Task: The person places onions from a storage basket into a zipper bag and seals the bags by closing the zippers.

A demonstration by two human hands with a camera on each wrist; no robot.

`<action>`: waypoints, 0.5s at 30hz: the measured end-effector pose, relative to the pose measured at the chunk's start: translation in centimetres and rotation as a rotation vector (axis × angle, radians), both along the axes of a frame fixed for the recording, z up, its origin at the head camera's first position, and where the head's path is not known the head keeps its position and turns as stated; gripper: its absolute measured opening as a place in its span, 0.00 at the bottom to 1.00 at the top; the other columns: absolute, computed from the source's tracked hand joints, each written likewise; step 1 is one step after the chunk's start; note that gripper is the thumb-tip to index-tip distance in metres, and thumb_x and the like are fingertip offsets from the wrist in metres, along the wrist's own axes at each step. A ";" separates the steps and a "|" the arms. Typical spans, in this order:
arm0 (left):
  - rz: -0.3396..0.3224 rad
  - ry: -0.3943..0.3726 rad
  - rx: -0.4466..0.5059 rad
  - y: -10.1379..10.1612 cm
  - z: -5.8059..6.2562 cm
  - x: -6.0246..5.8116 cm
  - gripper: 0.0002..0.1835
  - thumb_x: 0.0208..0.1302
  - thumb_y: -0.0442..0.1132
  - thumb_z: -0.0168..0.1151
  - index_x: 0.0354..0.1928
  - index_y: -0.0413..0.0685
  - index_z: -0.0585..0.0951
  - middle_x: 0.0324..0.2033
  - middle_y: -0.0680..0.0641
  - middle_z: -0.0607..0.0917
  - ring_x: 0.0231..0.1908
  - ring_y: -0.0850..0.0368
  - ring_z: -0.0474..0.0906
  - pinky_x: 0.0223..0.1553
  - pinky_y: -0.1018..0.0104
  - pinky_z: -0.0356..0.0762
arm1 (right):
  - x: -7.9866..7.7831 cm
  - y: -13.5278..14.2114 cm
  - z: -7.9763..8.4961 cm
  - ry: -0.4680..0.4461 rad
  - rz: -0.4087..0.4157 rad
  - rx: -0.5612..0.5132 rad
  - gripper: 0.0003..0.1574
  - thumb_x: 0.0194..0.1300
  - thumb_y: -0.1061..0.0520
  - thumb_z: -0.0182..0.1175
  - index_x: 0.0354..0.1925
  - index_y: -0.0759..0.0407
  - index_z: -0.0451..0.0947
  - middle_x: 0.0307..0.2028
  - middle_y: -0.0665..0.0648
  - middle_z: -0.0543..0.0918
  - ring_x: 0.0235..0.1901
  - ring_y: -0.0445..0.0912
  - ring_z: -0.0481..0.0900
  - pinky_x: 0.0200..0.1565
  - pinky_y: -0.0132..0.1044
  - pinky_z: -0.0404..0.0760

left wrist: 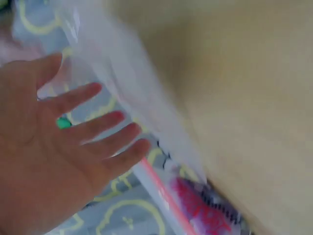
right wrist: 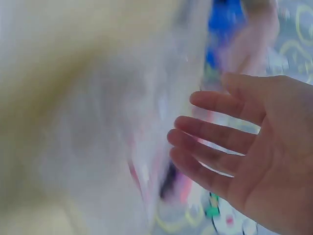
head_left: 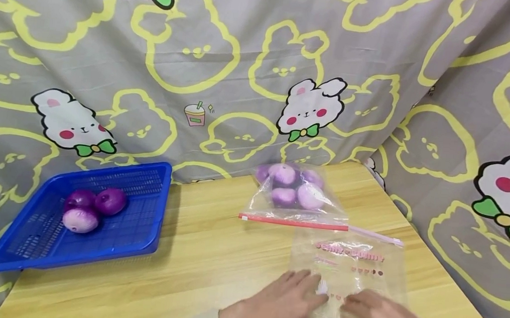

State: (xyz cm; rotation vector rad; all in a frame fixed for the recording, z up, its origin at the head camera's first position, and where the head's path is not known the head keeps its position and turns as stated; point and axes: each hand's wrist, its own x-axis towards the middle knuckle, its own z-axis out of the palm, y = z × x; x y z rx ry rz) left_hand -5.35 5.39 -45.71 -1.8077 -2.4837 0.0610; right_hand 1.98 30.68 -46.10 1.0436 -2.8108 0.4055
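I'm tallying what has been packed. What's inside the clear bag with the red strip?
The clear bag holds purple onions, at least five showing. Any beneath or behind those are covered, so I can't give a full count.

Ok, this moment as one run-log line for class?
left grip: extended, at flat bag | right grip: extended, at flat bag | red-zip bag: holds onions | blue basket: three onions

Head view bright; glints on flat bag (head_left: 352, 264); wrist views blurry.
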 end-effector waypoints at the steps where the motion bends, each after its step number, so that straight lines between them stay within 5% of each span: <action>1: -0.016 -0.031 -0.036 -0.6 -0.3 0.7 0.30 0.74 0.64 0.41 0.69 0.60 0.71 0.68 0.45 0.69 0.66 0.48 0.68 0.61 0.55 0.74 | -0.4 0.6 0.7 -0.058 -0.085 0.028 0.14 0.69 0.47 0.63 0.49 0.49 0.84 0.46 0.48 0.83 0.44 0.42 0.80 0.41 0.40 0.83; 4: -0.038 -0.030 -0.072 -2.6 -1.4 2.2 0.30 0.74 0.67 0.37 0.68 0.63 0.71 0.65 0.47 0.72 0.62 0.50 0.72 0.54 0.59 0.78 | -1.9 1.2 1.6 -0.065 -0.204 0.096 0.18 0.68 0.48 0.64 0.55 0.48 0.82 0.51 0.49 0.81 0.49 0.47 0.80 0.45 0.48 0.83; 10: 0.002 0.187 0.035 -6.9 -4.2 4.8 0.22 0.75 0.62 0.43 0.61 0.66 0.75 0.58 0.53 0.78 0.56 0.57 0.76 0.47 0.68 0.78 | -3.2 -0.3 0.0 -0.005 -0.122 0.127 0.31 0.62 0.49 0.66 0.63 0.53 0.75 0.57 0.61 0.79 0.52 0.57 0.78 0.47 0.55 0.81; 13: 0.061 0.338 0.173 -9.4 -8.1 5.9 0.20 0.74 0.59 0.47 0.58 0.63 0.79 0.55 0.54 0.81 0.53 0.59 0.79 0.45 0.67 0.79 | -3.1 -2.0 -0.8 0.020 -0.020 0.138 0.30 0.67 0.46 0.62 0.65 0.53 0.74 0.59 0.62 0.77 0.53 0.56 0.77 0.46 0.54 0.81; 15: 0.162 0.331 0.223 -11.1 -11.8 6.5 0.22 0.73 0.61 0.47 0.57 0.60 0.80 0.54 0.54 0.82 0.52 0.60 0.80 0.43 0.66 0.79 | -3.3 -3.3 -1.0 0.020 0.034 0.145 0.29 0.72 0.44 0.57 0.66 0.52 0.73 0.61 0.61 0.76 0.55 0.55 0.76 0.47 0.53 0.80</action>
